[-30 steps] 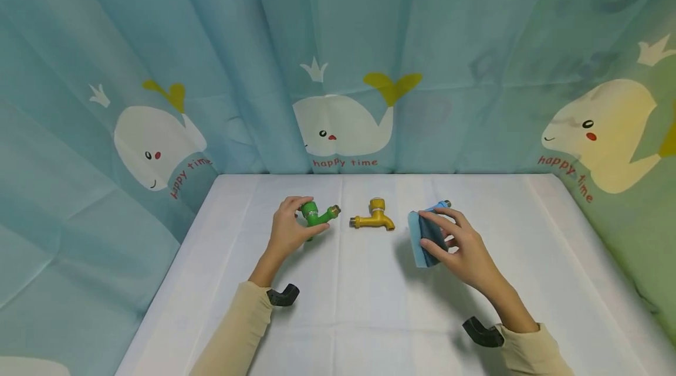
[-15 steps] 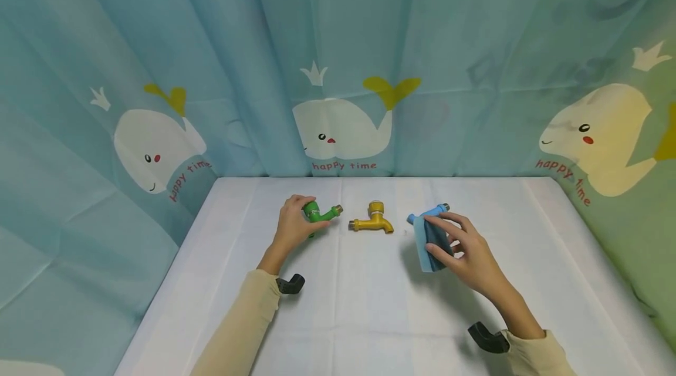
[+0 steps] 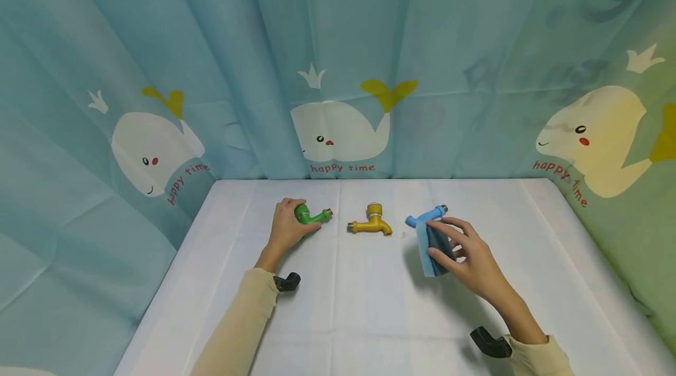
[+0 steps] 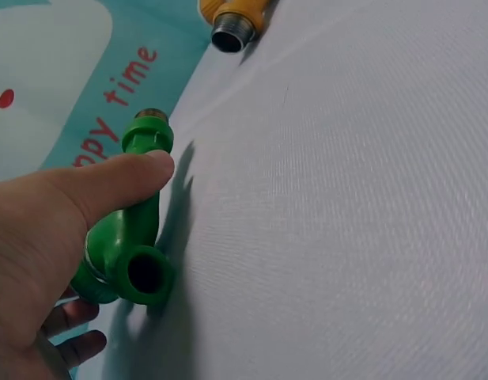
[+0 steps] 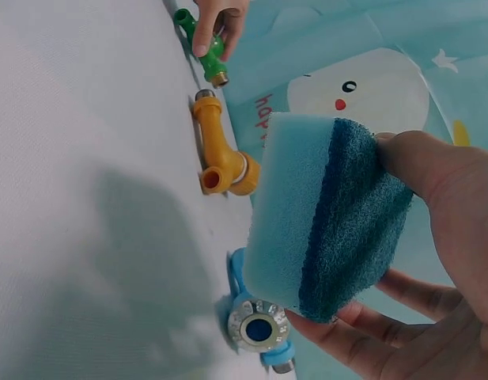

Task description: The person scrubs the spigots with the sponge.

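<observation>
My left hand [image 3: 286,227] holds a green faucet [image 4: 129,237] between thumb and fingers, at the left of the table. In the left wrist view the thumb lies along its body and the open spout faces the camera. My right hand [image 3: 475,258] pinches a blue sponge [image 5: 295,214] with a light foam side and a dark scouring side, raised above the table. Just behind the sponge lies a blue faucet [image 3: 426,216], partly hidden by it in the right wrist view. A yellow faucet [image 3: 372,222] lies between the two hands, touched by neither.
A white cloth [image 3: 369,317] covers the table. Behind it and at both sides hangs a blue-green curtain [image 3: 449,71] with printed whales. Black curved pieces [image 3: 287,282] stick out at both wrists.
The sponge has shifted right and slightly nearer, uncovering more of the blue faucet. My left hand, with the green faucet, moved slightly right, then back left.
</observation>
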`<move>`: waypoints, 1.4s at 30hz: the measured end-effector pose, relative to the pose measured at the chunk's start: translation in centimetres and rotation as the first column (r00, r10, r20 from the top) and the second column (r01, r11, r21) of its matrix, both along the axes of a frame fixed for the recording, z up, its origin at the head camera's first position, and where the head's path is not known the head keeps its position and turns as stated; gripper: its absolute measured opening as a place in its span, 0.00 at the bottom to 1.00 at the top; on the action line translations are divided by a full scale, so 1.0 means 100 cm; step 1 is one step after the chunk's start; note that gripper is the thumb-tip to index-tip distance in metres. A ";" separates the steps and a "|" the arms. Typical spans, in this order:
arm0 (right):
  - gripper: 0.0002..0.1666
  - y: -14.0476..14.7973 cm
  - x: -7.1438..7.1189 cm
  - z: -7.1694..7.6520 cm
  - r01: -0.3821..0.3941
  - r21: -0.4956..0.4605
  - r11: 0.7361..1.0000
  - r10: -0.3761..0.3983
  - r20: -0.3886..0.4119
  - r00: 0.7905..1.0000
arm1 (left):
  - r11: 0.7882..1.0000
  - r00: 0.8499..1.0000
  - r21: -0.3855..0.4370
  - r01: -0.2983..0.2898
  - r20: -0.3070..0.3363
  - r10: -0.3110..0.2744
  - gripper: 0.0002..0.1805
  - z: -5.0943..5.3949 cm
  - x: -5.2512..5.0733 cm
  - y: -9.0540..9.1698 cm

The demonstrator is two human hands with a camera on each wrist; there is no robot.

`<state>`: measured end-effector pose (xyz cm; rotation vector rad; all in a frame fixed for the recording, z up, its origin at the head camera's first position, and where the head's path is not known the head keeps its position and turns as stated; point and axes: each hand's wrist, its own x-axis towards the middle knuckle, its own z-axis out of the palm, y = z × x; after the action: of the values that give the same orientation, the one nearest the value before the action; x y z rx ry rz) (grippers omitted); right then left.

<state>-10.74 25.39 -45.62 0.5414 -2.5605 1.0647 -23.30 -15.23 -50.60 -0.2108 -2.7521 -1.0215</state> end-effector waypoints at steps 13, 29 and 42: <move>0.34 0.001 0.001 -0.002 0.006 0.011 1.000 -0.006 0.000 1.000 | 1.000 1.000 0.012 -0.007 0.021 0.006 0.39 -0.010 -0.003 0.000; 0.35 0.004 -0.004 0.004 -0.007 0.032 0.999 0.008 -0.037 0.999 | 1.000 0.999 0.030 0.002 0.036 -0.003 0.43 -0.005 0.000 0.000; 0.35 0.028 -0.014 0.015 0.002 0.099 0.995 0.006 -0.082 0.997 | 0.999 0.997 0.030 0.029 -0.073 -0.027 0.46 0.004 0.015 -0.015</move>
<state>-12.12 28.15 -44.09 0.6000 -2.5507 0.9009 -21.78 -16.71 -50.16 -0.2768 -2.6734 -1.0410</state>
